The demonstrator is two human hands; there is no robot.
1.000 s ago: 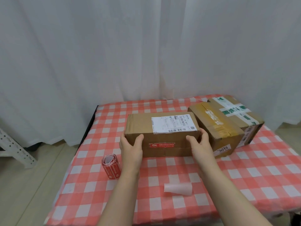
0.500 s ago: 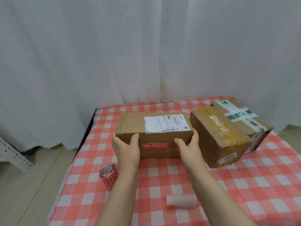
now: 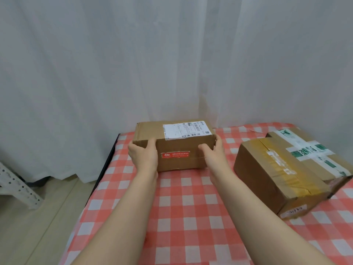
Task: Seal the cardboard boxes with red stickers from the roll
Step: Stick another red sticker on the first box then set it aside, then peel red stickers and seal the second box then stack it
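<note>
the left hand [image 3: 143,157] curls its fingers [image 3: 148,147] over the near-left corner of a cardboard box [image 3: 175,144], thumb on the near face, the rest wrapped round the left end. the right hand [image 3: 213,154] mirrors it at the near-right corner, thumb pressed to the near face and fingers hooked behind the right edge, so the box is clamped between both palms. it sits at the far left of the red-checked tablecloth [image 3: 191,203], close to the white curtain [image 3: 152,64]. a red sticker [image 3: 176,154] lies flat across the seam on its near face, between the two hands, and a white shipping label [image 3: 186,129] covers the top. this box looks sealed and is being set aside. to the right, well apart, two taped boxes [image 3: 294,169] lie touching each other; no red sticker shows on them. the sticker roll is out of view, so the next move calls for letting go, finding the roll and peeling a fresh sticker.
</note>
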